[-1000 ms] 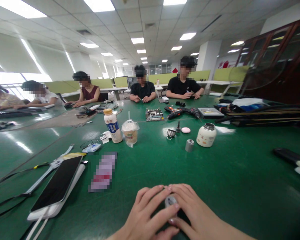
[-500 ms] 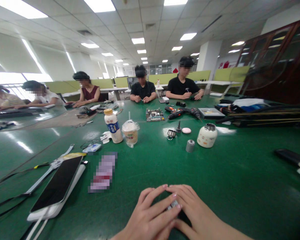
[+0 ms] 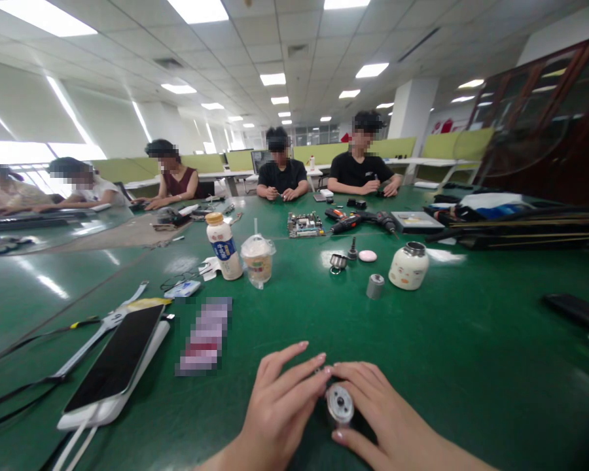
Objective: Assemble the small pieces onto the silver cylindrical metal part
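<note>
A small metal motor [image 3: 340, 404], a shiny cylinder with a pale end face, a dark centre and small holes, is tilted with that face up towards me. My right hand [image 3: 380, 415] grips it from the right, thumb at its lower edge and fingers curled over its far side. Just left of the motor is my left hand [image 3: 282, 396], its upper fingers stretched out and its lower fingertips pinched together. A tiny glint shows at those fingertips; I cannot make out what it is. The left thumb is hidden.
Ahead on the green table [image 3: 285, 314] stand a grey metal cylinder [image 3: 375, 286], a cream jar [image 3: 408, 267], a milk bottle [image 3: 224, 248] and a lidded cup [image 3: 258, 260]. A phone [image 3: 115, 356] lies left. A circuit board [image 3: 307, 224] and power drill [image 3: 363, 222] lie farther off, before several people.
My left hand has lifted off the motor and drawn left and up. The motor's end face, covered before, now shows. My right hand stays nearly in place.
</note>
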The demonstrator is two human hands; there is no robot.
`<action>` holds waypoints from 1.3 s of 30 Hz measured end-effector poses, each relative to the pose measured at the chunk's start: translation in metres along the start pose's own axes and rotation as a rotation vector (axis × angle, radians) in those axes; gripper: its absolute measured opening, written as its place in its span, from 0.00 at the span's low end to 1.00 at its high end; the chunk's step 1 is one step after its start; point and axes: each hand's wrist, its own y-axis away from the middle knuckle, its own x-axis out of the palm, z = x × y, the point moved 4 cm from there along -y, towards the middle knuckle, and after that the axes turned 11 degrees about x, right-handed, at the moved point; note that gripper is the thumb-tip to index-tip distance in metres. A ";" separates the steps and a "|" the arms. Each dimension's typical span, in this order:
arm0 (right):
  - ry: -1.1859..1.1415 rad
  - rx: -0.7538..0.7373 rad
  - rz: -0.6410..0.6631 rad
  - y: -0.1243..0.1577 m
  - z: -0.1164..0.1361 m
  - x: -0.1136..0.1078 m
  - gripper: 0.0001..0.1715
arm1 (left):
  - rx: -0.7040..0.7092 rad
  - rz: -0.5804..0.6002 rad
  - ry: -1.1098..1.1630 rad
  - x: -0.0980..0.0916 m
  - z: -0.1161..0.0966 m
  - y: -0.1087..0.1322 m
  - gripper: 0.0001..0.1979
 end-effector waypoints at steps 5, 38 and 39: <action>0.003 0.046 0.026 -0.001 0.002 -0.002 0.23 | -0.248 -0.062 -0.075 0.002 0.040 0.005 0.11; 0.225 0.290 0.023 0.004 -0.021 0.020 0.53 | -0.596 0.295 -0.042 0.023 0.061 0.022 0.11; 0.222 0.293 0.027 0.004 -0.021 0.021 0.54 | -0.597 0.294 -0.042 0.023 0.061 0.022 0.11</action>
